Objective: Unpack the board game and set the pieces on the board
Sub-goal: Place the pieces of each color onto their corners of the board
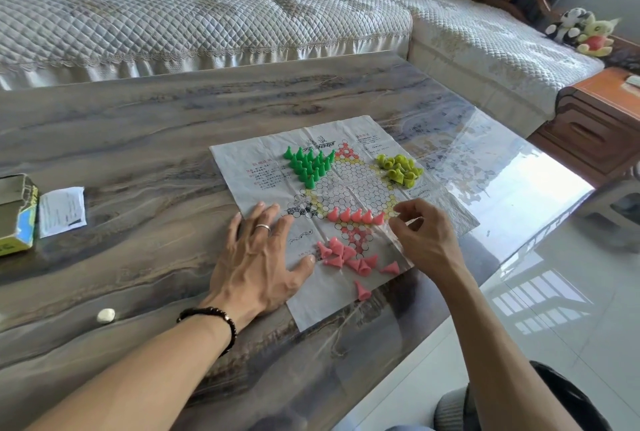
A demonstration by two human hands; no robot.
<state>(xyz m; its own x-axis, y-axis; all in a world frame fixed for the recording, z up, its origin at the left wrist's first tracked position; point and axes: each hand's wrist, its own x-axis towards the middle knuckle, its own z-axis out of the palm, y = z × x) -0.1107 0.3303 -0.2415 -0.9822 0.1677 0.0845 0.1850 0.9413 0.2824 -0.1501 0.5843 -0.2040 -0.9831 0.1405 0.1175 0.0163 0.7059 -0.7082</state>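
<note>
A creased paper game board (367, 188) with a hexagon star grid lies on the table. Green pegs (308, 163) stand in a triangle at its far left point. Yellow-green pegs (400, 167) lie heaped at the far right. A row of pink pegs (356, 215) stands across the near point, and loose pink pegs (349, 255) lie in a pile below, one (362, 292) near the paper's edge. My left hand (259, 257) lies flat with spread fingers on the board's near-left corner. My right hand (422, 233) hovers just right of the pink row, fingers loosely curled, nothing visibly held.
The opened game box (17, 212) and a folded paper slip (62, 210) lie at the table's left. A small white pebble-like lump (105, 315) sits near the front. A quilted sofa (207, 21) runs behind the glossy table (138, 139); the table's edge drops off on the right.
</note>
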